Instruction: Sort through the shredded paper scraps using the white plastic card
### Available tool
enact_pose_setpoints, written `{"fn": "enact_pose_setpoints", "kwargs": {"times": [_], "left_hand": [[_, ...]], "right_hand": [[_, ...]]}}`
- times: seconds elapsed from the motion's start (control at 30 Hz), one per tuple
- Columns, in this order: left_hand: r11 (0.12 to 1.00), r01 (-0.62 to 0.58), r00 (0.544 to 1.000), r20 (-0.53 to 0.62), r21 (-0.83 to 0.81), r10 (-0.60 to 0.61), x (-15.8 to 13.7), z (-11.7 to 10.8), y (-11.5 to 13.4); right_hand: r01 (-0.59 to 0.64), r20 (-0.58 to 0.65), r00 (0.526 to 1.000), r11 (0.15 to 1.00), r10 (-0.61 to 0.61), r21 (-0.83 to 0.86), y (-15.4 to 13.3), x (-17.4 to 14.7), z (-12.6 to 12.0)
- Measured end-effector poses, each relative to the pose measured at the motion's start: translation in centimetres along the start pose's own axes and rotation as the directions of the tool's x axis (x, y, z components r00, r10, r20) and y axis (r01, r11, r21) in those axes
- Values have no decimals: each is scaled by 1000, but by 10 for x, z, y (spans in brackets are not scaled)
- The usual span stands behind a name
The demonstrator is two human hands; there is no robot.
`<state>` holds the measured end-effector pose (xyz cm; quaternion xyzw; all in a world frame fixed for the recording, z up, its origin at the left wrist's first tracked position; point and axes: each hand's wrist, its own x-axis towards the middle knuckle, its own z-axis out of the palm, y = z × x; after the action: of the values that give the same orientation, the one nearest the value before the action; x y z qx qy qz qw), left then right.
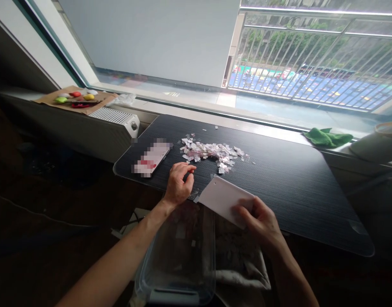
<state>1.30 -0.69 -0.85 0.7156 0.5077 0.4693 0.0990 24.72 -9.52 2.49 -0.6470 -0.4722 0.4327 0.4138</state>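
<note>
A heap of small white and pinkish paper scraps (215, 151) lies on the dark wood-grain table (288, 187). My right hand (261, 219) grips a flat white card (226, 198) with a small hole near one corner. The card is tilted over the table's near edge, and a few scraps are by its left corner. Left of the card, my left hand (179, 183) hovers by the near side of the heap, fingers loosely bent, thumb apart, nothing visible in it. Below the edge is a clear plastic bin (175, 294) with a few scraps showing inside.
A partly pixelated phone-shaped object (151, 160) lies at the table's left. A radiator (117, 119) and a board with colourful items (51, 97) are beyond it. A green cloth (326, 137) rests on the right sill. Pale fabric or a bag (243, 277) is beside the bin.
</note>
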Motion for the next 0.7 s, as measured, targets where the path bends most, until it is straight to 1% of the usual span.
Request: {"fn": "enact_pose_setpoints", "kwargs": {"times": [0.07, 0.13, 0.27, 0.33, 0.37, 0.43, 0.5, 0.57, 0.63, 0.7], "left_hand": [[1000, -9, 1000, -6, -5, 9, 0, 0, 0], [1000, -12, 1000, -4, -7, 12, 0, 0, -1], [1000, -9, 1000, 2, 8, 9, 0, 0, -1], [1000, -21, 1000, -7, 9, 21, 0, 0, -2], [1000, -28, 1000, -9, 7, 28, 0, 0, -3], [999, -45, 999, -5, 7, 45, -1, 0, -4], [997, -73, 997, 16, 22, 72, -1, 1, -4], [990, -120, 991, 68, 71, 116, -2, 2, -2], [973, -184, 974, 157, 141, 162, -4, 2, 2], [950, -241, 951, 241, 199, 191, -5, 1, 6]], "right_hand": [[4, -36, 999, 1000, -4, -11, -3, 3, 1], [4, -38, 999, 1000, -6, -30, -6, 6, 3], [4, 84, 996, 1000, -4, 3, -8, 2, 10], [0, 97, 995, 1000, -2, 22, -8, -1, 8], [3, 67, 998, 1000, -4, 18, -9, -1, 5], [26, -55, 998, 1000, -26, -8, -9, 2, -7], [56, -203, 977, 997, -67, -59, -9, 10, -20], [80, -306, 945, 990, -112, -115, -10, 22, -30], [103, -337, 929, 982, -152, -157, -10, 35, -34], [127, -312, 933, 975, -180, -183, -10, 46, -33]]}}
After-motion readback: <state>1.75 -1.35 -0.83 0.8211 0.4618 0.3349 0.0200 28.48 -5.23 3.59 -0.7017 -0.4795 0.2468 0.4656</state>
